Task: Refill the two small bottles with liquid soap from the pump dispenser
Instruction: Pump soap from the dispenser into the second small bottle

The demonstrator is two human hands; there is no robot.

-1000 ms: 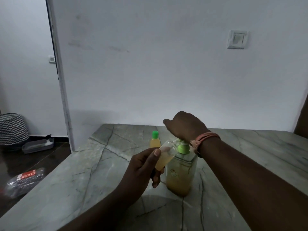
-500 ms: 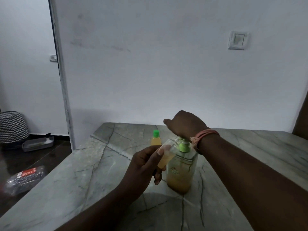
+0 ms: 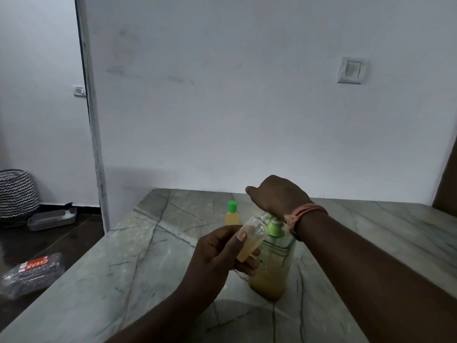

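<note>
- Open small bottle point(image 3: 249, 240) gripped tilted in left hand point(image 3: 217, 258), against pump dispenser point(image 3: 272, 263).
- Pump head covered by right hand point(image 3: 277, 196), fingers curled over it.
- Capped small bottle point(image 3: 232, 215) behind.

Grey marble-patterned table point(image 3: 148, 263) with dark veins stands against a white wall point(image 3: 235, 107). Wall switch point(image 3: 350, 70) is mounted upper right; a smaller fitting point(image 3: 79, 90) sits left of the door frame point(image 3: 92, 115). On the dark floor: zigzag-patterned basket point(image 3: 17, 193), grey tray point(image 3: 52, 217), plastic-wrapped package point(image 3: 32, 271) with red label.
</note>
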